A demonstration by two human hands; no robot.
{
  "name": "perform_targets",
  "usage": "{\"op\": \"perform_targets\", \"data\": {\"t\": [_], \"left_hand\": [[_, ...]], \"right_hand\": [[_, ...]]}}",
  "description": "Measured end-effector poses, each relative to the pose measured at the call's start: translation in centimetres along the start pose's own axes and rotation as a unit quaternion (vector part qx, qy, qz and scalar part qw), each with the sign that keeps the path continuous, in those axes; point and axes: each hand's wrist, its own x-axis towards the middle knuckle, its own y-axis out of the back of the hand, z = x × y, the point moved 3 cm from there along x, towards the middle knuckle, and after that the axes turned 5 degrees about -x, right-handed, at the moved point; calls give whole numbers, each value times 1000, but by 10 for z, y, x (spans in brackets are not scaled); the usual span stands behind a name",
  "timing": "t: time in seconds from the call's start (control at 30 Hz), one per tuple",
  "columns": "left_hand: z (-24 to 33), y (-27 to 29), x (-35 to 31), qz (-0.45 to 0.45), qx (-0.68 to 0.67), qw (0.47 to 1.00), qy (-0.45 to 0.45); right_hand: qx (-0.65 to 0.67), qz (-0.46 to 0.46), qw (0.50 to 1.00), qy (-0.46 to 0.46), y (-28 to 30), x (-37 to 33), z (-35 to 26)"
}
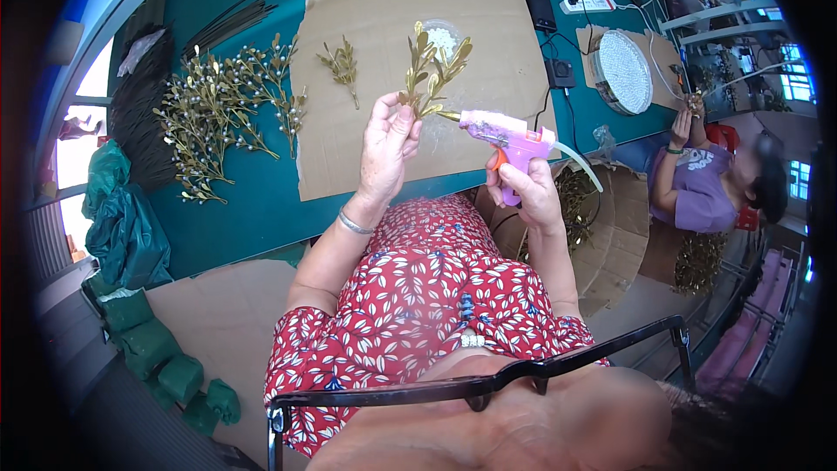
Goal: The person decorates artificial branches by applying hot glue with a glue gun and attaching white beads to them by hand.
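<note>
My left hand point(389, 141) pinches a gold-leaved artificial sprig point(427, 78) by its lower part, holding it upright above the cardboard sheet point(349, 157). In my right hand point(530, 187) is a pink and purple glue gun point(510, 138), its orange trigger beneath my fingers. The gun's nozzle points left and meets or nearly meets the sprig's leaves. A whitish glue stick point(578, 162) sticks out of the gun's back end. Behind the sprig, a small dish of white beads point(442, 37) is partly hidden. Another short gold sprig point(341, 68) lies on the cardboard.
Many beaded gold sprigs point(214, 113) are heaped on the green table point(261, 227) at left, beside dark stems point(231, 22). A round tray of white beads point(622, 72) and a power strip point(587, 5) lie at right. Another person point(697, 183) sits there. A cardboard box point(615, 235) stands below.
</note>
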Motion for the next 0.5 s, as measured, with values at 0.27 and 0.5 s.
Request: {"op": "perform_targets", "data": {"t": [0.27,0.5], "left_hand": [[-1,0,-2,0,13,1000,-2],[-2,2,-3,-3,13,1000,-2]], "right_hand": [[-14,-4,1000,-3,-2,2,1],[-12,2,1000,-2,1,2,4]]}}
